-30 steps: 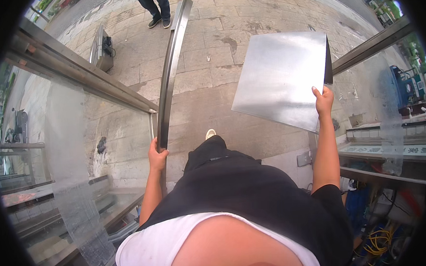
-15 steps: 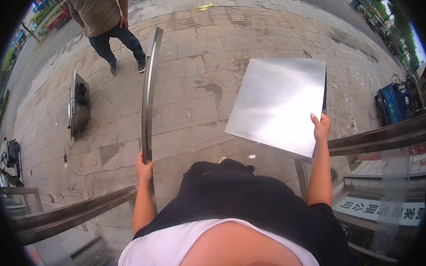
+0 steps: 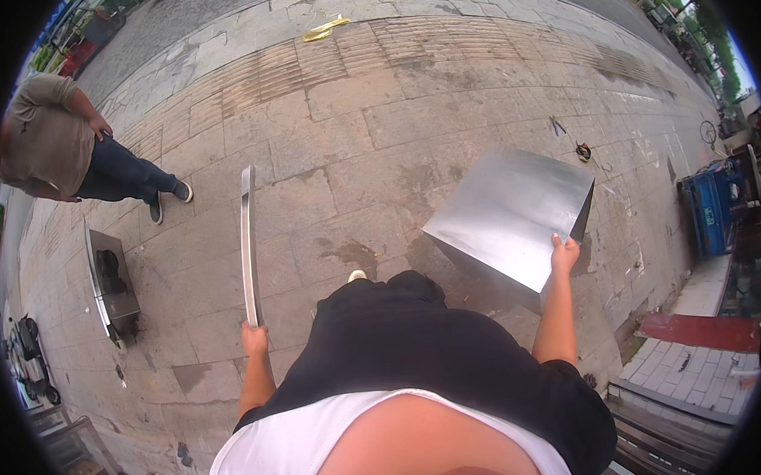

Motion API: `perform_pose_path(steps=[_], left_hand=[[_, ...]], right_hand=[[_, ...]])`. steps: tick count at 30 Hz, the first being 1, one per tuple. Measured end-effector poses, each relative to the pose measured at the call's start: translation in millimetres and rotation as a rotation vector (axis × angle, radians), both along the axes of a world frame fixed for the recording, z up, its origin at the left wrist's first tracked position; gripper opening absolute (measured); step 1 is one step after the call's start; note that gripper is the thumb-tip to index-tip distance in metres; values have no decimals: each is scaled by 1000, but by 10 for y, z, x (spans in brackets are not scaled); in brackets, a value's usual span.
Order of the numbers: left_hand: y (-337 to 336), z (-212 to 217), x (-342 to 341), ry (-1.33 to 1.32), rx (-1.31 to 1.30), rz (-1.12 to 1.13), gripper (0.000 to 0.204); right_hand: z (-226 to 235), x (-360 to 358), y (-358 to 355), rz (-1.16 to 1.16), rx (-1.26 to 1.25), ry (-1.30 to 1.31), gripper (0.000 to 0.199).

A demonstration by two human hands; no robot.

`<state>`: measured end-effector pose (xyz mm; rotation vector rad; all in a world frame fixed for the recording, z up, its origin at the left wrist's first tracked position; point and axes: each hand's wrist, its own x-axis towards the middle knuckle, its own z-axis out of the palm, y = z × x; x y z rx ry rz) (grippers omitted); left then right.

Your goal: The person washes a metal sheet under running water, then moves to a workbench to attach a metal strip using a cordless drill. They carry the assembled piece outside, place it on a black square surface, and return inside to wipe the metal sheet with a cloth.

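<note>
My left hand (image 3: 254, 338) is closed around the near end of a long, narrow metal channel (image 3: 249, 247), which points away from me over the paving. On the right, my right hand (image 3: 564, 253) grips a big shiny sheet-metal box (image 3: 506, 202) by its near right edge, thumb on top. The box's flat upper face catches the light, and its darker near and right sides show below. The fingers of my right hand are mostly hidden under the edge. My black apron covers the space between both arms.
A person (image 3: 58, 137) stands at the far left, near a metal panel-like piece (image 3: 115, 287) with a dark object on it. Pliers (image 3: 557, 126) and a small round tool (image 3: 583, 152) lie beyond the box. A blue cart (image 3: 707, 210) stands right, a scooter (image 3: 31, 359) left.
The metal rails at both sides have dropped back as I moved forward and turned. The channel's far end has come lower. The box has tilted, showing its sides. The person appears farther left.
</note>
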<state>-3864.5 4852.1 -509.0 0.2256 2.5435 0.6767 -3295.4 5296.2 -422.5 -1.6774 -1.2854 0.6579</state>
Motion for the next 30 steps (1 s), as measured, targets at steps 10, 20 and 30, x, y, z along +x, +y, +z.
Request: perform_pose_path(steps=[10, 20, 30], left_hand=[[5878, 496, -1127, -39, 127, -193, 53], [8126, 172, -1172, -69, 143, -229, 41], [13381, 329, -1861, 9, 5, -415, 45]], right_hand=[[-191, 190, 3206, -247, 23, -152, 8], [-56, -328, 6510, -351, 93, -188, 11], [24, -211, 9307, -547, -9, -92, 11]])
